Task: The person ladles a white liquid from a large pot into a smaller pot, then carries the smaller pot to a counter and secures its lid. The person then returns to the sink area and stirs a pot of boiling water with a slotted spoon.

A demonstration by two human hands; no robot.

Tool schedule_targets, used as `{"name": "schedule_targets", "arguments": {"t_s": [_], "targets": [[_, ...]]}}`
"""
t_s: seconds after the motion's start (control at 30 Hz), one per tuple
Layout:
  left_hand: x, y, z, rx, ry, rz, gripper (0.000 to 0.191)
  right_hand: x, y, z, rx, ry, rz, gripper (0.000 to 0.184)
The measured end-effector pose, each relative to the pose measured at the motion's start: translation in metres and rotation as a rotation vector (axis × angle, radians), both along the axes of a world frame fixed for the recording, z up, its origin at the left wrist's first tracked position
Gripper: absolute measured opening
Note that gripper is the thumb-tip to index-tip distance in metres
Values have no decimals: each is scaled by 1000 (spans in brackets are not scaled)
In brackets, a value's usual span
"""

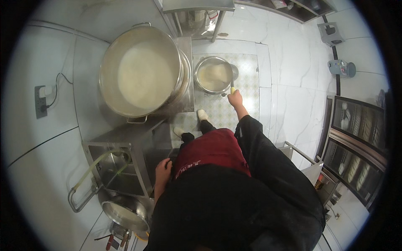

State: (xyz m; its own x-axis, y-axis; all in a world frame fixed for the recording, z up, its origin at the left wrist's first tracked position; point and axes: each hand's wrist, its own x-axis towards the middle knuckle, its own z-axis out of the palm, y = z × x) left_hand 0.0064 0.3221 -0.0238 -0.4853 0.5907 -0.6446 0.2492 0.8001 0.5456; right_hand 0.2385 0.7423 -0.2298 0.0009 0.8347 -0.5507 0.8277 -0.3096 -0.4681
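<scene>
My right hand [235, 98] grips the yellow handle of a metal ladle [233, 78], whose bowl end is at the right rim of a round steel pot [202, 90]. That pot stands low over the patterned floor mat and holds a pale, cloudy liquid with a paler mass in it. My left hand [163, 169] hangs beside the red apron [207, 150], near the sink; its fingers are curled and whether it holds anything is unclear. Left of the small pot, a very large steel stockpot [103, 78] with loop handles contains whitish liquid.
A steel sink [138, 166] with a yellowish hose [91, 169] lies at lower left, beside another steel pot [105, 207]. A steel table [198, 5] stands beyond the pots. Glass-fronted cabinets [355, 166] line the right side. A wall socket [40, 102] is at far left.
</scene>
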Motion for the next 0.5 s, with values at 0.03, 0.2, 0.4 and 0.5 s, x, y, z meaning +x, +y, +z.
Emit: {"name": "schedule_targets", "arguments": {"t_s": [0.03, 0.2, 0.4, 0.5], "targets": [[4, -1, 0, -21, -32, 32, 30, -7, 0, 7, 24, -54, 29, 47], [11, 6, -2, 32, 9, 6, 31, -1, -7, 16, 103, -100, 47, 43], [9, 13, -5, 104, 35, 19, 28, 53, -13, 30, -638, 1016, -547, 23], [4, 14, -8, 153, 64, -16, 28, 56, -25, 97, -639, 1148, -525, 23]]}}
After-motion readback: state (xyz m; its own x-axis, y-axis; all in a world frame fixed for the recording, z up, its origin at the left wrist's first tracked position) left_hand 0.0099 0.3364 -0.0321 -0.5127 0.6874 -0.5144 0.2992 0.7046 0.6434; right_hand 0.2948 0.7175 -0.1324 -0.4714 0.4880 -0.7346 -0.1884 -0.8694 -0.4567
